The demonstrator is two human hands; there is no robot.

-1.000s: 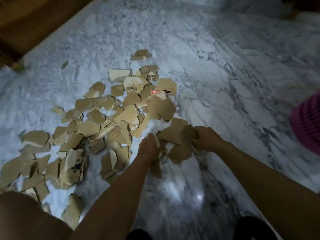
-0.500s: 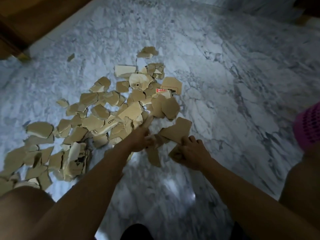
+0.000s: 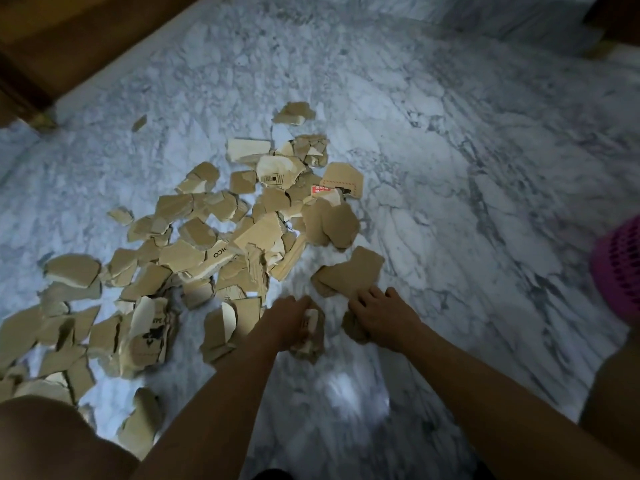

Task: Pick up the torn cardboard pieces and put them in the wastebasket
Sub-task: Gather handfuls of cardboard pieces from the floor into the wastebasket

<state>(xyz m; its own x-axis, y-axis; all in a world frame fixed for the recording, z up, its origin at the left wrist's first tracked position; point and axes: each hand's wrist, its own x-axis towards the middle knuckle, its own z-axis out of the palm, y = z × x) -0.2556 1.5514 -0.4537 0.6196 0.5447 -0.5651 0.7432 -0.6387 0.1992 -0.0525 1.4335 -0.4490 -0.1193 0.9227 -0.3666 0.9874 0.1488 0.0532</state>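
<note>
**Clerk:** First entry?

**Keeper:** Torn brown cardboard pieces point(image 3: 194, 258): flat, ragged-edged, many. They lie in a loose scatter on the white-and-grey veined marble floor point(image 3: 450, 168), from centre to lower left of the frame. The scatter's long axis runs from lower left to upper centre.

**Clerk:** Any in hand?

**Keeper:** Two lots.
- **Left hand** point(image 3: 289, 322), lower centre: fingers curled tight round a crumpled wad of pieces point(image 3: 311, 344).
- **Right hand** point(image 3: 384, 315), just to the right of it: fingers bent over the near edge of a large notched flat piece point(image 3: 349, 271), with more crumpled card under the palm.

That large piece lies nearly flat. Its long axis runs lower left to upper right, and the broad end points to the upper right.

**Clerk:** Destination?

**Keeper:** Pink mesh plastic wastebasket point(image 3: 620, 268), at the right edge of the frame and only partly in view. It is well apart from the scatter.

**Clerk:** Hazards, as you judge them?

**Keeper:** Three.
- **Slipping:** each hand holds several loose layers, so outer ones may slip out on the carry and drop short of the basket.
- **Catching the rim:** the large piece is held by one edge only, so it may sag or swing and catch the rim.
- **Missed scraps:** a stray small scrap point(image 3: 139, 123) at the upper left, near the dark brown wooden furniture point(image 3: 69, 39), is easily overlooked.
</note>
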